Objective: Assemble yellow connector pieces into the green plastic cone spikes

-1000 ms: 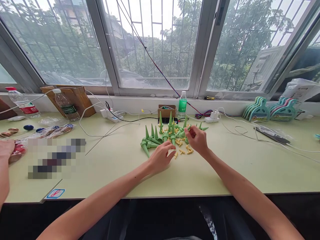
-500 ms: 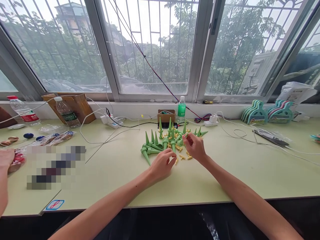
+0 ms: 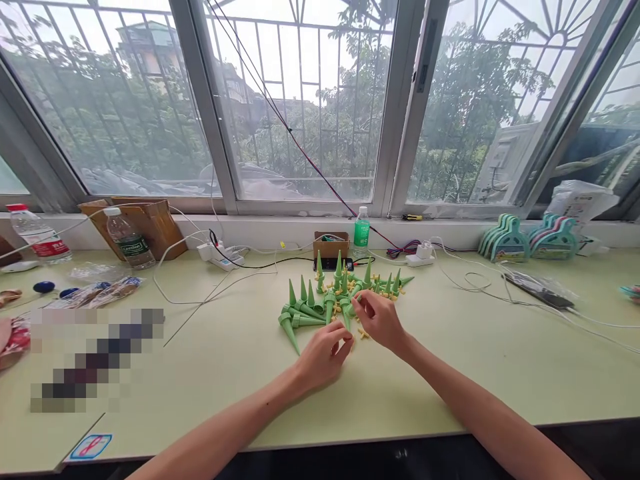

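Note:
My left hand (image 3: 324,355) is closed in a pinch just in front of the pile, with a small yellow plastic piece (image 3: 353,343) at its fingertips. To its right, my right hand (image 3: 383,323) has its thumb and fingers pressed together at the pile's edge. Its fingertips meet green plastic there, and what they hold is hidden. The pile is made of green plastic watering spikes (image 3: 289,332), some standing point up and others lying down. Small yellow T-shaped pieces (image 3: 363,333) are scattered among and in front of them.
Behind the pile stand a small cardboard box (image 3: 331,247), a phone (image 3: 341,265) and a green-labelled bottle (image 3: 361,232). Cables and a power strip (image 3: 223,256) run along the window wall. Teal hangers (image 3: 510,239) and a dark device (image 3: 537,291) are on the right.
My right hand has come left and nearer, closer to my left hand. The view has tilted up a little. Another person's hand at the far left has mostly gone out of view.

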Available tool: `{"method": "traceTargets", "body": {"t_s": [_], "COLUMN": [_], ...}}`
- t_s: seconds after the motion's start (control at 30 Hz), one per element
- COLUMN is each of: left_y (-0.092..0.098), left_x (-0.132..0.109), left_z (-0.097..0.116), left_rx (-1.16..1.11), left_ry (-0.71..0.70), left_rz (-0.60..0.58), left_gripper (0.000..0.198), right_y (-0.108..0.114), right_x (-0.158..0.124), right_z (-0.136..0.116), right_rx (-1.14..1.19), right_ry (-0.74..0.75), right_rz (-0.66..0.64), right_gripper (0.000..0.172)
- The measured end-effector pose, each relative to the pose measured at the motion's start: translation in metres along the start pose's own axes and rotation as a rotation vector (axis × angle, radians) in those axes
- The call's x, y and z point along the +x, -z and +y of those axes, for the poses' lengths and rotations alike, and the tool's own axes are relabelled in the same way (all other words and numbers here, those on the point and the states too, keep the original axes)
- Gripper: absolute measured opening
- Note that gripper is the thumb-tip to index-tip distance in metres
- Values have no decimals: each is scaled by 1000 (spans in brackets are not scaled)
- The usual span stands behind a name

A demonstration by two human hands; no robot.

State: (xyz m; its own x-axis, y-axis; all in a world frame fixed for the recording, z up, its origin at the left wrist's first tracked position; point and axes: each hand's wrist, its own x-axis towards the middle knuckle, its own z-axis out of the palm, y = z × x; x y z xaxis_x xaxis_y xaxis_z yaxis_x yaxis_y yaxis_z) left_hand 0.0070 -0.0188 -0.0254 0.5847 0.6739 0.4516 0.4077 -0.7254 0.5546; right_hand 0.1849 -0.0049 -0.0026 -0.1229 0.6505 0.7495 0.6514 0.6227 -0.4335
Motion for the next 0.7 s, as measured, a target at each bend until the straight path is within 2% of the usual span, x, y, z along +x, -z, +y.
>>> {"method": "traceTargets", "body": {"t_s": [0.17, 0.3, 0.53, 0.7], "left_y": [0, 0, 1, 2], "left_x": [-5, -9, -14, -14], "left_z": [1, 4, 8, 10], "left_rx": [-17, -35, -43, -28], "left_ry": [21, 45, 47, 55], "left_rz": [-2, -34, -87, -80], "left_gripper": [23, 23, 23, 24], "right_y": [7, 17, 24, 17], "right_x": [13, 40, 94, 114], "right_z": [-14, -17, 0, 13], "right_rx": [-23, -8, -117, -186], "right_ry": [-7, -41, -60, -67], "right_rz": [-100, -90, -15, -17], "right_gripper": [25, 20, 22, 19]}}
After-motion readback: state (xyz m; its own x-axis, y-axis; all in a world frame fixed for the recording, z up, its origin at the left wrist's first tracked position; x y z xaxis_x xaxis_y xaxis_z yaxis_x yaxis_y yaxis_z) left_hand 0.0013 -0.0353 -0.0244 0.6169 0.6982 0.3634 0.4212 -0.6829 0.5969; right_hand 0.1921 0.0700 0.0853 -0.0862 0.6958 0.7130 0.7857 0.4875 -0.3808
